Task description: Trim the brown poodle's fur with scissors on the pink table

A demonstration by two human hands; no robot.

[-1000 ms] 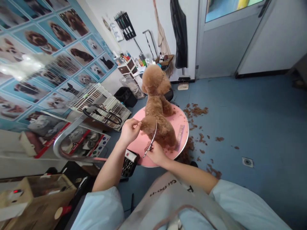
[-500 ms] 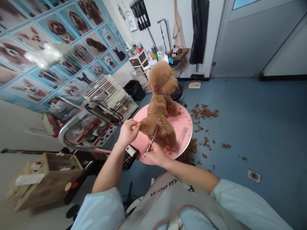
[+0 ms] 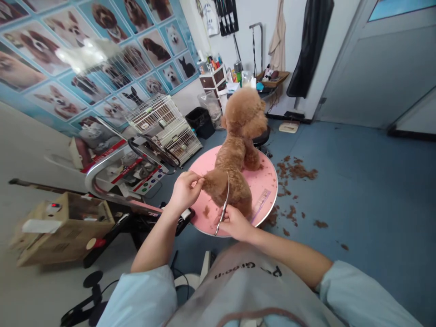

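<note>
A brown curly-coated poodle (image 3: 235, 156) stands on a round pink grooming table (image 3: 207, 218), its head turned away from me. Thumb and fingertips of my left hand (image 3: 185, 190) pinch the end of a fluffy part at the dog's rear left; whether it is tail or leg I cannot tell. In my right hand (image 3: 235, 222) is a pair of long, curved scissors (image 3: 225, 200). Their blades point up and lie against the fur of the hindquarters, looking closed or nearly so. My right fingers partly hide the scissor handles.
A purple-marked comb or ruler-like strip (image 3: 261, 206) lies at the table's right edge. Clipped fur (image 3: 298, 170) is scattered over the blue floor. At left are a curved metal rail (image 3: 90, 179), white wire cages (image 3: 170, 131) and a cardboard box (image 3: 64, 231). A black bin (image 3: 200, 122) stands behind.
The camera view has shifted, so most of the room appears farther right. My right hand and the scissors sit slightly lower against the dog, the blades more upright. My left hand keeps its pinch.
</note>
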